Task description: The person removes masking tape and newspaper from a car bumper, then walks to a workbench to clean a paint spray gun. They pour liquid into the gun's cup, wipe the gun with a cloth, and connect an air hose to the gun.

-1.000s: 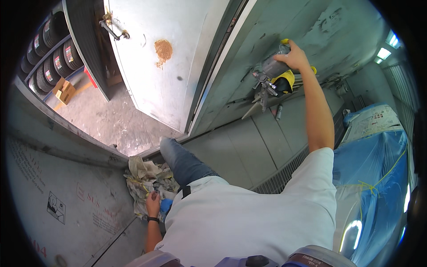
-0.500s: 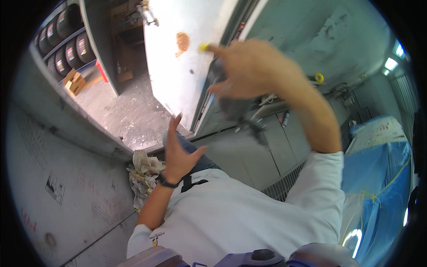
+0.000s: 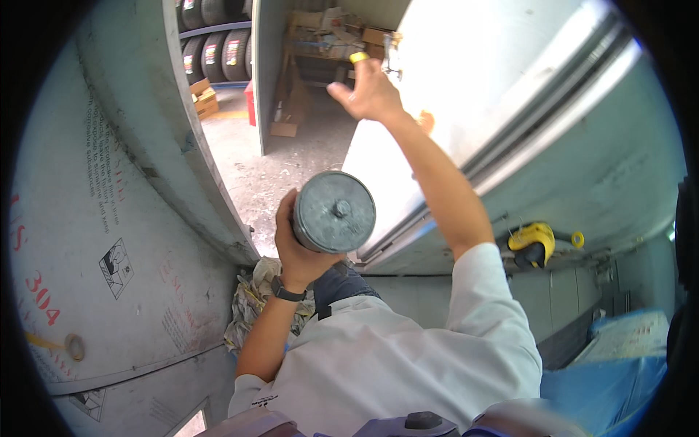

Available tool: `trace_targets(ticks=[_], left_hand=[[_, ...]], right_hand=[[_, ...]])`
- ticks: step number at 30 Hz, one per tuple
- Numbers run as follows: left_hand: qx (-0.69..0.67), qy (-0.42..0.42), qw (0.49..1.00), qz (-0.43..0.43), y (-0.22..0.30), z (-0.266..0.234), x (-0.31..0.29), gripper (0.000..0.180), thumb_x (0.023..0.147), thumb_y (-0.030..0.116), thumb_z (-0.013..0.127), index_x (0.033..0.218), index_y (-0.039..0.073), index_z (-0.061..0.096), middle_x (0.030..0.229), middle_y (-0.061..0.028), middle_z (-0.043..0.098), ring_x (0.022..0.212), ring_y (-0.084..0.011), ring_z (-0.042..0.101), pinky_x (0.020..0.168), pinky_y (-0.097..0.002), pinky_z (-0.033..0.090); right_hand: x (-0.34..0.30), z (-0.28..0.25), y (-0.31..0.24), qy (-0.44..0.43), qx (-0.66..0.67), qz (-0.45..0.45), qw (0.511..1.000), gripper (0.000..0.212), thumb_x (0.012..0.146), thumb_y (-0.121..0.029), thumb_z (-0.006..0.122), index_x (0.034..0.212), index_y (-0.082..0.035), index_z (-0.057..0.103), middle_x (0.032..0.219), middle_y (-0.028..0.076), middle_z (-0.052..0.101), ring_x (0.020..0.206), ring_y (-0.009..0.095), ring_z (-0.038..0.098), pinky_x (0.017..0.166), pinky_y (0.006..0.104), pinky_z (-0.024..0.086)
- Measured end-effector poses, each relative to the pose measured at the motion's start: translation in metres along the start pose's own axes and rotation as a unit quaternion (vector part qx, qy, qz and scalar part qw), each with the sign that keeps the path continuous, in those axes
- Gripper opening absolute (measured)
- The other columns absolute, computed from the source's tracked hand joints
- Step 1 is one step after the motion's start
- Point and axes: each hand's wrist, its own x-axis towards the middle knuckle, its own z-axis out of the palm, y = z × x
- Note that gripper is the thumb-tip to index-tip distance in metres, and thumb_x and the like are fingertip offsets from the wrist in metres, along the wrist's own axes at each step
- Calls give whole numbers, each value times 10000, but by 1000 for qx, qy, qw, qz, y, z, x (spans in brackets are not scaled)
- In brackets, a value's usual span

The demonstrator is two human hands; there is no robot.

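My left hand [image 3: 297, 251] is wrapped round a grey, round cup [image 3: 336, 211] with a flat lid and a small knob in its middle. Whatever is under the cup is hidden by it. My right hand [image 3: 370, 93] is stretched out ahead, thumb and fingers apart and holding nothing. A yellow band or cap [image 3: 359, 57] sits on one of its fingers. Close beyond that hand are the metal handle [image 3: 393, 54] and the white door [image 3: 455, 80], which stands open.
Through the doorway are tyres [image 3: 212, 54] on a rack, cardboard boxes [image 3: 204, 100] and a cluttered bench [image 3: 328, 45]. Crumpled paper [image 3: 251, 306] lies by the left wall. A yellow and black mask-like item [image 3: 534, 242] and a yellow tape roll [image 3: 577, 239] are at the right wall. Blue sheeting [image 3: 611, 390] covers something at lower right.
The dark cup, blurred near my right hand before, is now in my left hand. My right hand has moved farther out to the door's edge. The view has turned right.
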Motion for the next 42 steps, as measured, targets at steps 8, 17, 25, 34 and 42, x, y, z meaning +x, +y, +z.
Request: trace_targets(ticks=[8,17,25,34,42], left_hand=[[168,120,978,-17,-160,21,30,1189,508,260,1030,1477,19,384,1328,-164,581,1210,-295,602,1040,-437,498],[229,9,953,-200,-507,82,180,654,686,141,896,1281,67,635,1219,-69,717,1095,-208,693,946,-394,556],[147,-154,953,-217,-633,203,363,468,717,238,894,1153,190,731,1138,-32,744,1058,-262,703,926,-405,532],[-63,-329,942,-30,-701,330,518,662,722,76,932,1293,-44,619,1276,-161,682,1120,-259,655,1011,-407,523],[-153,-575,791,144,-773,272,617,652,774,159,885,1318,-55,598,1296,-177,669,1140,-294,655,1026,-445,516]], right_hand=[[192,143,216,48,-188,254,947,927,915,-500,667,1561,48,290,1613,374,227,1477,497,336,1208,596,283],[215,248,352,295,-300,190,887,990,832,-539,786,1549,-26,336,1459,291,476,1197,441,546,958,526,426],[247,261,435,294,-451,263,801,862,889,-585,678,1492,-10,460,1421,267,531,1071,384,575,860,468,414],[274,202,435,371,-491,333,714,740,806,-447,773,1366,-11,563,1316,239,501,1063,389,500,839,493,387],[309,242,261,427,-501,427,620,795,818,-497,773,1328,54,513,1070,189,518,1017,348,475,926,449,366]])
